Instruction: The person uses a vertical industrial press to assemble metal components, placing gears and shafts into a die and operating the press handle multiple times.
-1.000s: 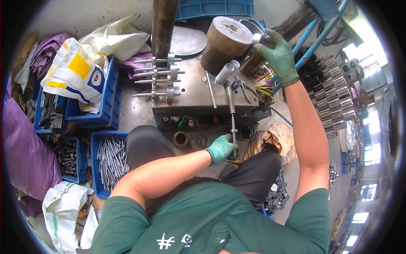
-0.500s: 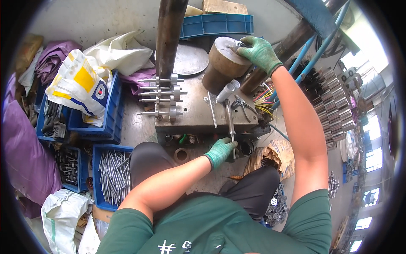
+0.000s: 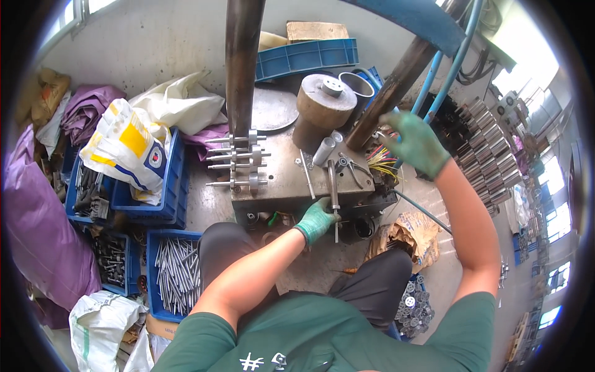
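My left hand [image 3: 317,221], in a green glove, is closed on the lower, thin part of a metal shaft [image 3: 333,186] at the bench's front edge. The shaft's thicker part lies over the bench top, and its thin end hangs past the edge. My right hand [image 3: 416,144], also gloved in green, is raised beside a thick brown post; its fingers are somewhat blurred but look apart, with nothing visible in them. A small grey slotted disc [image 3: 333,88] rests on top of a heavy metal cylinder [image 3: 323,111]. Pliers [image 3: 352,168] and two short tubes [image 3: 323,151] lie near the shaft.
Several shafts with round collars [image 3: 253,162] line the bench's left side. Two vertical posts [image 3: 243,68] rise from the bench. Blue crates stand left, one full of metal rods [image 3: 176,273]. Coloured wires [image 3: 381,160] and blue hoses [image 3: 449,77] run on the right.
My right hand has left the slotted disc on the cylinder and moved right and down. My left hand stays at the shaft's lower part. The whole view has shifted slightly.
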Tool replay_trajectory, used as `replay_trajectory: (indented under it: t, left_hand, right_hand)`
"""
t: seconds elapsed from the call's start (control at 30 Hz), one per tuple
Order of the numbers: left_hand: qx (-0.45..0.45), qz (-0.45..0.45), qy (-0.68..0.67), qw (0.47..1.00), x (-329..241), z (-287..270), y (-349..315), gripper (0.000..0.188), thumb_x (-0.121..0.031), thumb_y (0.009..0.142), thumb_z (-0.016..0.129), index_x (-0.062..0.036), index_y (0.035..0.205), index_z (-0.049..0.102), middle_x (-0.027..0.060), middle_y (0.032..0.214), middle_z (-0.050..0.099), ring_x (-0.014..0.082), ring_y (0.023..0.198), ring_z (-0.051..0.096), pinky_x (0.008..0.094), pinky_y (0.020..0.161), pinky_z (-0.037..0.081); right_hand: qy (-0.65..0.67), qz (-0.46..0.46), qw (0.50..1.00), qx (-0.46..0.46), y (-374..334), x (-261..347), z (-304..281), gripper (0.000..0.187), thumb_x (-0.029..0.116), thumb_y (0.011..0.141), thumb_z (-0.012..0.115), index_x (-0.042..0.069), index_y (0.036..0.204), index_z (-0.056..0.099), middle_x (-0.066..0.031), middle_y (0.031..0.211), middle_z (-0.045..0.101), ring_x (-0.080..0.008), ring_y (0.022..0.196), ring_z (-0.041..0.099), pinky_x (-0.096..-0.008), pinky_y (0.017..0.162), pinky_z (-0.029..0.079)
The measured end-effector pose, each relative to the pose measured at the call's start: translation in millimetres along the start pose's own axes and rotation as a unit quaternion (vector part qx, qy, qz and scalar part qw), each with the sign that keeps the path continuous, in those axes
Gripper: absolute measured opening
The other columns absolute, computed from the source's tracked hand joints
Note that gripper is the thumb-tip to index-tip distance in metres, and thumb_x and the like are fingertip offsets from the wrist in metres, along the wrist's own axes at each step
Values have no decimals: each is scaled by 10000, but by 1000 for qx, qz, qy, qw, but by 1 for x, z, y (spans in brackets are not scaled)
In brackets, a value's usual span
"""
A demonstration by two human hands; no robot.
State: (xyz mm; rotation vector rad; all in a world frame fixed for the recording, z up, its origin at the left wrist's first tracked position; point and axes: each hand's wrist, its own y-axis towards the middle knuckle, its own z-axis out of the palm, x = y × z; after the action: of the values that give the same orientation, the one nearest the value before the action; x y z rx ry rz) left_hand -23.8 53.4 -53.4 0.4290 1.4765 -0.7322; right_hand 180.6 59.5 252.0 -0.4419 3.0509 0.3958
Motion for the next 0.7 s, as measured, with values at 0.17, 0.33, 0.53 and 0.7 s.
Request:
replay_trajectory:
  t: [0.17,0.33,0.53,0.7]
  left_hand:
    - [-14,61,78,995,-20,-1,-36,702,-51,898,773,39,1532,485,199,1371,665,263,1261,627,366,1121,482]
    - [-60,199,94,974,-46,-12,-58,634,2,913,767,-51,1490,511,197,1236,714,297,1125,719,402,986,557]
    - [-79,307,52,947,-141,-44,-27,625,114,988,646,-61,1539,408,97,1168,631,208,1085,679,361,943,597]
    - [-154,417,44,895,-221,-88,38,429,88,1027,575,-26,1412,425,87,1088,611,208,1024,699,348,882,629]
  right_hand:
    - [-82,43,990,108,-154,-3,-52,387,336,909,707,44,1163,724,-164,1110,717,-355,1086,672,-485,1017,507]
    - [-69,240,943,220,-254,-7,-66,330,307,847,710,33,1016,780,-183,937,742,-389,989,695,-487,970,508]
    - [-21,213,956,-199,-284,-18,-16,256,78,805,773,2,1049,768,-176,1002,749,-377,972,700,-466,909,561]
    - [39,261,918,-298,-203,-64,-43,317,168,894,753,15,1170,733,-173,1135,730,-373,1022,716,-453,925,578]
